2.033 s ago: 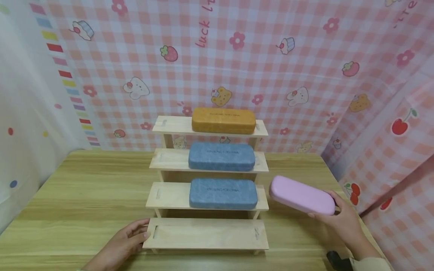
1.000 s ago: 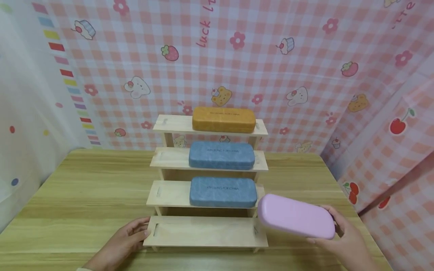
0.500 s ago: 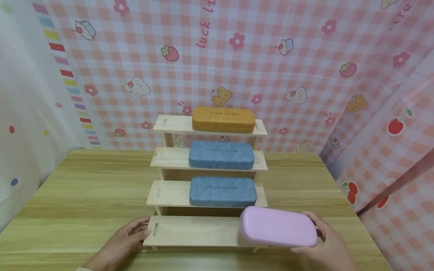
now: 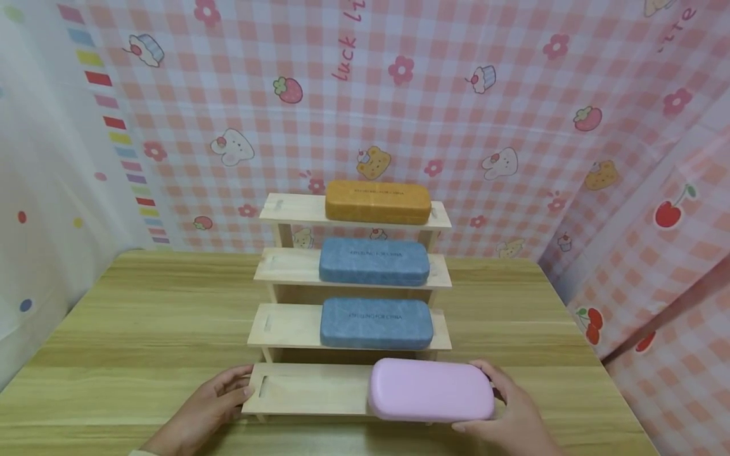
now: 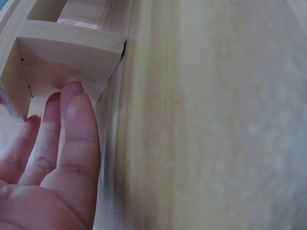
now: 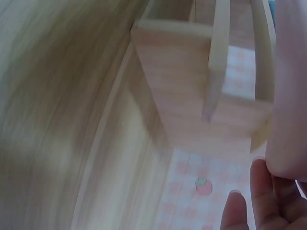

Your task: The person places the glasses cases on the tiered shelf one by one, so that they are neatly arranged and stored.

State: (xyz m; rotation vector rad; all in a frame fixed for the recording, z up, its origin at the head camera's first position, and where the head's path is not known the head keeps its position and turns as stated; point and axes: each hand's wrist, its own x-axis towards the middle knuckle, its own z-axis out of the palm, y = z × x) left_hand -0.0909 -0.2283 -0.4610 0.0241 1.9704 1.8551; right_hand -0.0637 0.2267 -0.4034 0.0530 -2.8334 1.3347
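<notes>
My right hand [image 4: 510,408] grips a smooth pink glasses case [image 4: 431,389] by its right end, thumb in front and fingers behind. The case lies level over the right part of the bottom step of a light wooden stepped display rack [image 4: 310,387]. In the right wrist view only a pale strip of the pink case [image 6: 290,105] shows, with fingertips at its end. My left hand [image 4: 208,405] holds the left end of that bottom step, thumb at the edge. In the left wrist view its fingers [image 5: 79,129] reach beneath the step.
A mustard-yellow glasses case [image 4: 377,202] lies on the top step. Below it, a blue glasses case [image 4: 374,261] and another blue case [image 4: 376,324] lie on the two middle steps. The rack stands on a wood-grain table [image 4: 154,316] before a pink checked cloth [image 4: 319,126].
My right hand has brought the pink case leftward and down from beside the rack to over the bottom step, turning it roughly parallel to the step. My left hand has stayed at the rack.
</notes>
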